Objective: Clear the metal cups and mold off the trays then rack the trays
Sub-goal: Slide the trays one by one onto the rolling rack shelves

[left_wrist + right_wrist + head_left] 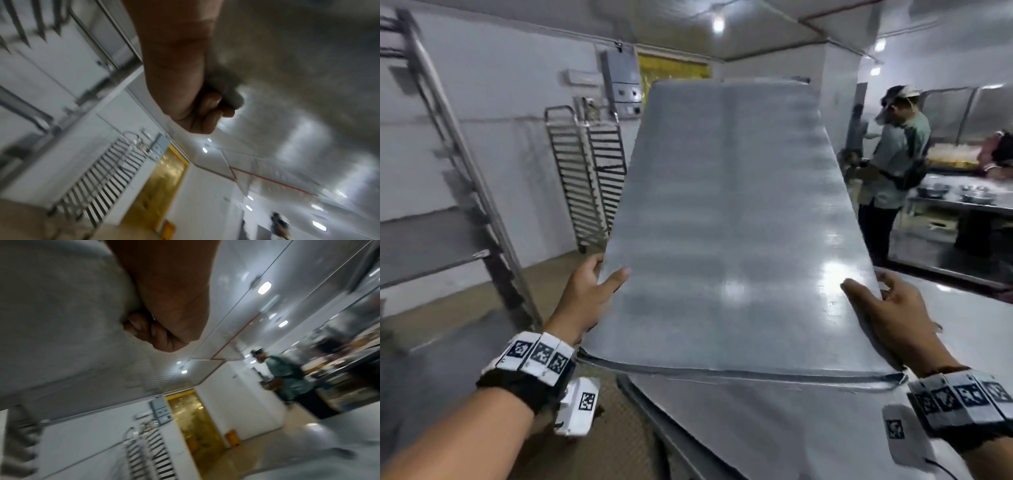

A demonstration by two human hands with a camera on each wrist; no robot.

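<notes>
One bare metal tray [732, 219] is held up off the steel table [969, 329], far end tilted upward. Left hand [585, 294] and right hand [893, 308] each clamp a long edge, thumbs on top, fingers curled beneath. Two tray racks [585, 171] stand by the white wall; a person [893, 164] works at right.

Your tray [726, 219] is dull silver-grey w/ faint fine perforated dot pattern. Wrist bands [536, 354] are white w/ black square codes on black straps. Door curtain [671, 73] is yellow; other worker's shirt [897, 150] is pale green; walls are white.
</notes>
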